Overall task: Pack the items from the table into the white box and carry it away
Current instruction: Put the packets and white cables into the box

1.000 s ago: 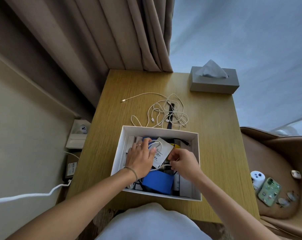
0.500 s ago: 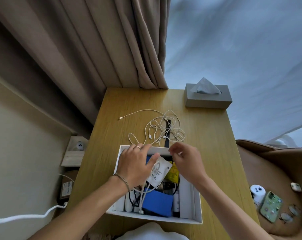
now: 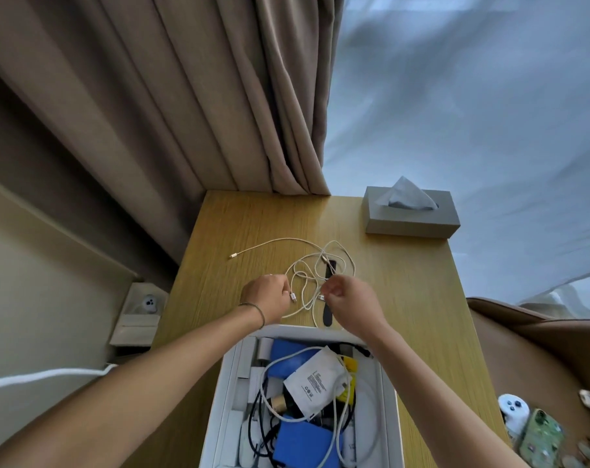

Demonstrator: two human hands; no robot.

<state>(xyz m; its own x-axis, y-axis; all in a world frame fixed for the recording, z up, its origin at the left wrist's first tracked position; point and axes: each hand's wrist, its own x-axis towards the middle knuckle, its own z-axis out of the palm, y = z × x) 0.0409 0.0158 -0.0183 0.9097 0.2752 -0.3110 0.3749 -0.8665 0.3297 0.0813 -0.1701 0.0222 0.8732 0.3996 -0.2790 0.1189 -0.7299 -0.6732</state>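
I see my left hand (image 3: 266, 298) and right hand (image 3: 346, 298) each pinching the tangled white cable (image 3: 315, 265) just past the open white cardboard box (image 3: 224, 410). Bare wood table (image 3: 418, 298) lies beside the box. Its pouch writing is too small to read.

A tangled white cable (image 3: 307, 282) lies on the table beyond the open, cluttered white box (image 3: 231, 393).

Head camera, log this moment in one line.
left hand: pinching white cable | right hand: pinching cable | white box: part packed
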